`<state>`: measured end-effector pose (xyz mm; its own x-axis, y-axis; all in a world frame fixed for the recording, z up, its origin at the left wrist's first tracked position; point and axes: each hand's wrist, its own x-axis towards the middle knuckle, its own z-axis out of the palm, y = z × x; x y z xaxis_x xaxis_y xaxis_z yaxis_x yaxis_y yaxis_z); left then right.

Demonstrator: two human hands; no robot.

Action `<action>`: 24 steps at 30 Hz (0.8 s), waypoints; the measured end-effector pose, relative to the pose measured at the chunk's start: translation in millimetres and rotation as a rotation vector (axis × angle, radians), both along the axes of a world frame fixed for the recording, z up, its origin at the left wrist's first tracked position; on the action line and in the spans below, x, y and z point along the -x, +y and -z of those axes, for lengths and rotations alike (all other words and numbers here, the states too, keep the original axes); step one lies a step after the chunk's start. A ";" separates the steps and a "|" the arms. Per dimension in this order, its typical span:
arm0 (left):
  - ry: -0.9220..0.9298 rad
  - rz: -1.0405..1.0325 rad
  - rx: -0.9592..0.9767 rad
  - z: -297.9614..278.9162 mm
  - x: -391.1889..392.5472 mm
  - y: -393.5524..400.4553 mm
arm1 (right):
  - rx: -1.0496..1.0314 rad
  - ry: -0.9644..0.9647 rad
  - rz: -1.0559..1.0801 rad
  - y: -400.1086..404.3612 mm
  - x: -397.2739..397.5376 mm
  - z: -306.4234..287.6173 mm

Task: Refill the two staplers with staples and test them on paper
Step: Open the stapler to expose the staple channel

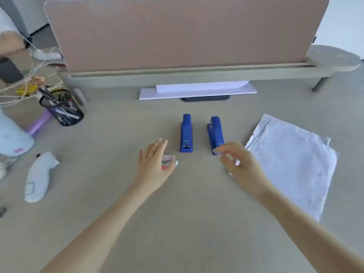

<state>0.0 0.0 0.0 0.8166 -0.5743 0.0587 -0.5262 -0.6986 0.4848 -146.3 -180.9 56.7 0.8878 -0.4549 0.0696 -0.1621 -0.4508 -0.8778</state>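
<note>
Left stapler [186,133]: upright on desk [177,223], mid-scene; rigid plastic, likely light; take by the sides.
Right stapler [215,133]: tipped on its side, just beside the first.
Staple box [169,160]: small card, crushable; under left hand [154,164], fingers straight, thumb against it.
Right hand [241,166]: fingers loosely curled, fingertips at right stapler's near end; contact unclear.
Paper [291,158]: limp, crinkled stack, right of staplers.

2 blue plastic staplers [186,133] [215,133] sit side by side on the beige desk [187,223]. The left hand [153,164] covers a small red-and-white box [168,161]; the right hand [239,164], fingers loosely curled, touches the right one, beside crumpled white paper [293,162].
</note>
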 end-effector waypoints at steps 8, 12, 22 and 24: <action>-0.225 0.021 0.177 45.1 7.9 18.5 | 0.129 -0.088 -0.026 28.6 -25.3 72.2; -0.218 0.047 0.163 48.1 -0.1 11.0 | 0.093 -0.078 0.071 33.5 -56.1 84.0; -0.085 -0.004 0.270 45.6 -53.6 -20.1 | 0.154 -0.062 0.304 22.5 -147.0 93.8; -0.083 -0.020 0.297 46.0 -55.3 -18.4 | 0.124 -0.082 0.260 21.8 -141.2 92.7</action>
